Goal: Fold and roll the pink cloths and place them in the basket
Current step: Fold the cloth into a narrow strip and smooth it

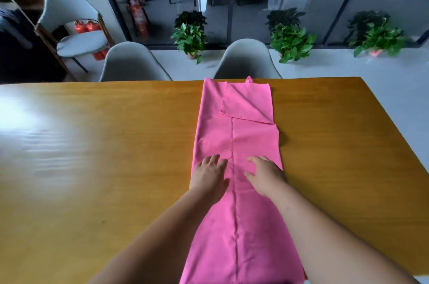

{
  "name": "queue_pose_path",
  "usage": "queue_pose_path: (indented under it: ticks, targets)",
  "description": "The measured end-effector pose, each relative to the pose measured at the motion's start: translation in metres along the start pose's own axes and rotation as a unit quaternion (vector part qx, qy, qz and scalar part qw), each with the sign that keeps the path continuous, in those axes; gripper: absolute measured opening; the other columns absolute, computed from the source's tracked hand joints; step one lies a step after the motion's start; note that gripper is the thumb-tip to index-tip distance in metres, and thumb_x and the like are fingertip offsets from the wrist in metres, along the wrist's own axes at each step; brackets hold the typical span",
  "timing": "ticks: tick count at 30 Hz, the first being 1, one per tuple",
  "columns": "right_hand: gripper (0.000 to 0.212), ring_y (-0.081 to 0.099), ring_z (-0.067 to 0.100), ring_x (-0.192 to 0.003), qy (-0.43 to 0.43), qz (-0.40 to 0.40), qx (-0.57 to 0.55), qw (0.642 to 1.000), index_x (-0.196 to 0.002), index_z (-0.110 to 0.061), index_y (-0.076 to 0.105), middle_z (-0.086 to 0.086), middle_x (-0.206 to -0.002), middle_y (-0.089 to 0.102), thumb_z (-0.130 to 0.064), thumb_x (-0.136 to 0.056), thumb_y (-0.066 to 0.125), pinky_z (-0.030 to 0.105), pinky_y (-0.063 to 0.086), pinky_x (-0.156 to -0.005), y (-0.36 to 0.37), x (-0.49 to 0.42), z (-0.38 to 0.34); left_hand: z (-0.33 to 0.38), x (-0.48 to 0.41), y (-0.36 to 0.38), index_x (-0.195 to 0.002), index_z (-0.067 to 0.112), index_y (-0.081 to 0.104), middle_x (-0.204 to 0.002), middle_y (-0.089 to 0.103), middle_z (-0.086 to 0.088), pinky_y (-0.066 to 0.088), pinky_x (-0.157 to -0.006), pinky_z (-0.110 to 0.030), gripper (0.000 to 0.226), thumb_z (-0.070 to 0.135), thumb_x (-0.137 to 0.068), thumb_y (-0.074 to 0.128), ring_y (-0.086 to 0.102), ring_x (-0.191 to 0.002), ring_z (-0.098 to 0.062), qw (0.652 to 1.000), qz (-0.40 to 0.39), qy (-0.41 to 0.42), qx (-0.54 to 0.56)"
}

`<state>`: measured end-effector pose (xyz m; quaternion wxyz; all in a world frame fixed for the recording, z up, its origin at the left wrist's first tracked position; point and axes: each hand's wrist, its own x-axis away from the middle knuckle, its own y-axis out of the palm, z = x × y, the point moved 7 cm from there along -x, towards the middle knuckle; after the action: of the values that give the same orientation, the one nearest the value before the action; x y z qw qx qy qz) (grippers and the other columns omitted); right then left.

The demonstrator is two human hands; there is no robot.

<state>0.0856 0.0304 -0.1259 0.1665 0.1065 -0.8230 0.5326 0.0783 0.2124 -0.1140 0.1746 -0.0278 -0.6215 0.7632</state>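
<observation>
Seen from above, the wooden bench (92, 144) carries one pink cloth (241, 237), laid as a long narrow strip from the near edge to the far one, just right of centre. Our left hand (210, 176) rests flat on the strip's left half with fingers straight and spread, its grip apart and clamped on nothing. Between the hands a raised line (232, 144) runs the length of the cloth; we judge that two turned-in sides meet there. Our right hand (264, 175) lies palm down on the right half, near the edge, its grip likewise apart. At the far end a corner flap (248, 103) lies turned over, and a small loop (248, 78) pokes past the bench's edge. No basket is in view.

We judge the cloth thin, light and limp, so it will not keep a crease unaided, and the glossy bench may let it slide. For rolling, we would take hold at one short end, pinching both outer edges so that the layers stay together and the roll stays tight.
</observation>
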Motion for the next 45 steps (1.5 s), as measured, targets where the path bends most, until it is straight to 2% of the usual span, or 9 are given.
queue_pose_path:
  ticks: [9, 15, 19, 21, 24, 27, 32, 39, 45]
  targets:
    - [0.05, 0.031, 0.022, -0.148, -0.032, 0.018, 0.04, 0.999, -0.156, -0.027, 0.044, -0.008, -0.164, 0.034, -0.033, -0.107, 0.05, 0.043, 0.039, -0.115, -0.034, -0.093, -0.02, -0.006, -0.094, -0.014, -0.153, 0.026, 0.039, -0.163, 0.036, -0.008, 0.036, -0.118, -0.048, 0.056, 0.044, -0.103, 0.056, 0.033, -0.15, -0.029, 0.999, -0.029, -0.012, 0.006]
    - [0.045, 0.013, 0.023, -0.157, -0.074, 0.01, 0.039, 0.996, -0.152, -0.036, 0.05, -0.01, -0.17, 0.024, -0.029, -0.107, 0.047, 0.052, 0.028, -0.123, -0.029, -0.159, -0.025, -0.024, -0.159, -0.009, -0.158, 0.024, 0.035, -0.168, 0.031, -0.01, 0.031, -0.124, -0.047, 0.058, 0.018, -0.102, 0.047, 0.026, -0.154, -0.033, 0.994, -0.056, -0.07, 0.069]
    - [0.044, 0.006, 0.025, -0.159, -0.103, 0.007, 0.082, 0.991, -0.148, -0.039, 0.05, -0.009, -0.172, 0.017, -0.031, -0.105, 0.047, 0.053, 0.016, -0.127, -0.026, -0.188, -0.029, -0.031, -0.2, -0.009, -0.156, 0.024, 0.045, -0.163, 0.039, -0.001, 0.029, -0.125, -0.045, 0.057, 0.013, -0.099, 0.045, 0.028, -0.153, -0.028, 0.99, -0.033, -0.071, 0.118]
    - [0.044, 0.009, 0.025, -0.159, -0.112, 0.025, 0.094, 0.989, -0.149, -0.037, 0.05, -0.009, -0.172, 0.017, -0.037, -0.105, 0.046, 0.052, 0.013, -0.129, -0.026, -0.198, -0.031, -0.031, -0.215, -0.014, -0.153, 0.024, 0.051, -0.163, 0.042, 0.001, 0.03, -0.124, -0.044, 0.059, 0.021, -0.096, 0.034, 0.033, -0.152, -0.026, 0.987, -0.007, -0.068, 0.143]
    - [0.05, 0.027, 0.022, -0.152, -0.12, 0.083, 0.073, 0.987, -0.153, -0.029, 0.048, -0.01, -0.165, 0.032, -0.036, -0.104, 0.048, 0.048, 0.025, -0.125, -0.031, -0.212, -0.036, -0.028, -0.233, -0.018, -0.148, 0.027, 0.056, -0.162, 0.044, 0.006, 0.036, -0.123, -0.043, 0.075, 0.028, -0.082, 0.021, 0.039, -0.149, -0.021, 0.981, 0.038, -0.031, 0.19]
    - [0.05, 0.048, 0.02, -0.138, -0.086, 0.141, 0.005, 0.986, -0.149, -0.025, 0.053, -0.012, -0.155, 0.045, -0.022, -0.1, 0.06, 0.044, 0.042, -0.115, -0.042, -0.234, -0.03, -0.025, -0.249, -0.026, -0.152, 0.028, 0.05, -0.167, 0.035, 0.006, 0.041, -0.12, -0.043, 0.067, 0.004, -0.09, 0.041, 0.039, -0.15, -0.022, 0.974, 0.078, -0.026, 0.21]
    - [0.03, 0.071, 0.02, -0.108, 0.055, 0.259, -0.206, 0.942, -0.129, -0.021, 0.071, -0.004, -0.13, 0.069, -0.014, -0.102, 0.062, 0.033, 0.058, -0.091, -0.09, -0.263, 0.004, -0.02, -0.278, -0.032, -0.155, 0.027, 0.044, -0.17, 0.027, 0.0, 0.042, -0.119, -0.046, 0.066, 0.002, -0.093, 0.049, 0.034, -0.153, -0.026, 0.978, 0.089, -0.02, 0.188]
    - [0.03, 0.069, 0.027, -0.113, 0.196, 0.28, -0.197, 0.919, -0.123, -0.023, 0.074, 0.003, -0.124, 0.075, -0.01, -0.101, 0.059, 0.028, 0.048, -0.084, -0.12, -0.295, 0.05, -0.025, -0.315, -0.02, -0.159, 0.024, 0.038, -0.17, 0.026, -0.006, 0.031, -0.125, -0.049, 0.064, 0.01, -0.098, 0.051, 0.021, -0.158, -0.027, 0.994, 0.036, 0.001, 0.104]
    - [0.038, 0.06, 0.031, -0.122, 0.188, 0.249, -0.166, 0.935, -0.13, -0.025, 0.066, 0.008, -0.133, 0.065, -0.007, -0.098, 0.057, 0.038, 0.051, -0.095, -0.118, -0.323, 0.06, -0.043, -0.339, -0.011, -0.161, 0.023, 0.034, -0.171, 0.024, -0.005, 0.019, -0.13, -0.048, 0.058, 0.028, -0.105, 0.048, 0.016, -0.16, -0.029, 0.999, 0.012, -0.005, 0.036]
